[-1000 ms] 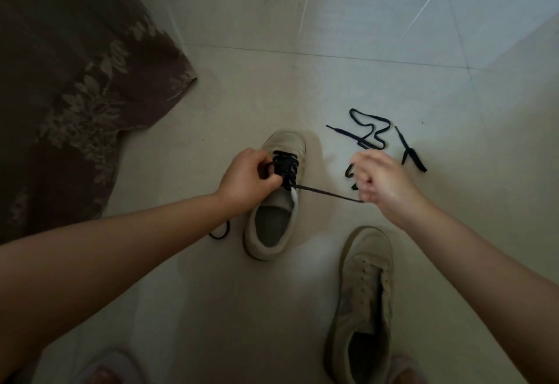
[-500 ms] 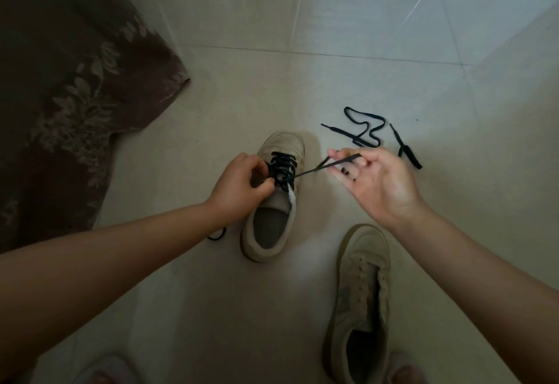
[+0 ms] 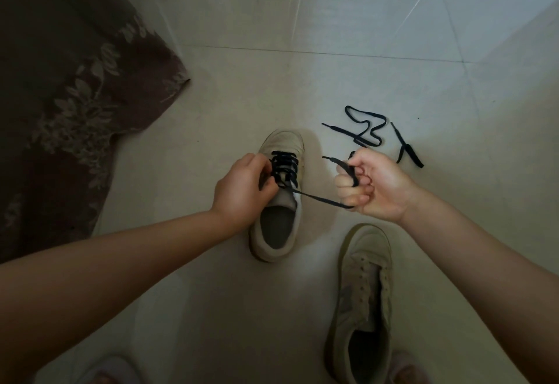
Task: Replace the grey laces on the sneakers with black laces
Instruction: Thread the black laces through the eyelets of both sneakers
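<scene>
on the tiled floor [image 3: 230, 105], a beige sneaker [image 3: 281, 147] partly threaded with a black lace [image 3: 317, 199] is gripped at its eyelets by the curled fingers of the left hand [image 3: 245, 190]. the lace's free end is stretched taut to the right and is held in the fist of the right hand [image 3: 373, 185]. a second, unlaced sneaker [image 3: 363, 302] is seen nearer the person, and a spare black lace [image 3: 367, 129] is lying loose beyond the right hand.

Both forearms bare, no sleeves, rings or watch.
</scene>
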Motion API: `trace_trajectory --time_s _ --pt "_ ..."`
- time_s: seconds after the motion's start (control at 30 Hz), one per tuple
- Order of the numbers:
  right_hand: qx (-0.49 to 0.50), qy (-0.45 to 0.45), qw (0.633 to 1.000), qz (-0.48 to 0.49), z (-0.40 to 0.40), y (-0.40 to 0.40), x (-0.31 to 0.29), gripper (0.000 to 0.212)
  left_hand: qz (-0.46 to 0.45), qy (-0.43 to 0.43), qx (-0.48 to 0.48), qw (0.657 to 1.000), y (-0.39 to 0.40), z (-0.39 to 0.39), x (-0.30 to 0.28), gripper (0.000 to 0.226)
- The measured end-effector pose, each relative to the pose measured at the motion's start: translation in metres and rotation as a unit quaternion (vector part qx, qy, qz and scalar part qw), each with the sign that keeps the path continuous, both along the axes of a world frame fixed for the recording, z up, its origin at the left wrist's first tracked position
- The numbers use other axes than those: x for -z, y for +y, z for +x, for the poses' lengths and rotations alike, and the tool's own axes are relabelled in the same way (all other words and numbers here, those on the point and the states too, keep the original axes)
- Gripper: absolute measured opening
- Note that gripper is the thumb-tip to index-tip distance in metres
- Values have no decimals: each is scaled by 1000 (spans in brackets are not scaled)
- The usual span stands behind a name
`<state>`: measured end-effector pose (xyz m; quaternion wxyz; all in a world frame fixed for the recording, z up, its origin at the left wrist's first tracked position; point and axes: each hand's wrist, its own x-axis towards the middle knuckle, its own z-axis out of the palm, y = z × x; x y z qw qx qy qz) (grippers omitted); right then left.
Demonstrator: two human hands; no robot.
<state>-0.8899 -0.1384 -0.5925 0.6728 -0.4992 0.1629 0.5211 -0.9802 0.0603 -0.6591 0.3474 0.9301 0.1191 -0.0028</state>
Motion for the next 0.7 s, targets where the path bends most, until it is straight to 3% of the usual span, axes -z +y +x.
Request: trace_trajectory --time_s 0.1,0.23,0.3,0.4,0.47,0.5,0.57,0.63,0.7 --pt "-5 -25 998 -62 2 -4 5 31 5 -9 12 1000 3 -2 4 15" --pt "-4 -160 969 -186 -1 -14 18 16 54 -66 67 994 8 -5 6 22" --pt "-74 -248 928 -269 -7 -15 22 9 103 -118 96 983 4 -5 1 26" --pt "-203 -367 839 -347 -13 -6 16 14 87 -167 171 967 -16 -6 -12 20" --pt "-248 -400 814 -339 -15 3 7 17 69 -127 181 973 -33 -9 -22 24" --pt "-248 -400 822 -321 -16 8 2 19 51 -83 165 981 -39 -9 -27 27" --pt "-177 -338 894 -234 -19 15 -4 22 6 13 147 989 -44 -6 -28 25" --pt "-60 -215 968 -111 -23 22 -7 22 -40 27 153 987 -46 -5 -30 25" --pt "35 -133 990 -36 -23 23 -6 21 -73 5 146 987 -46 -5 -30 24"
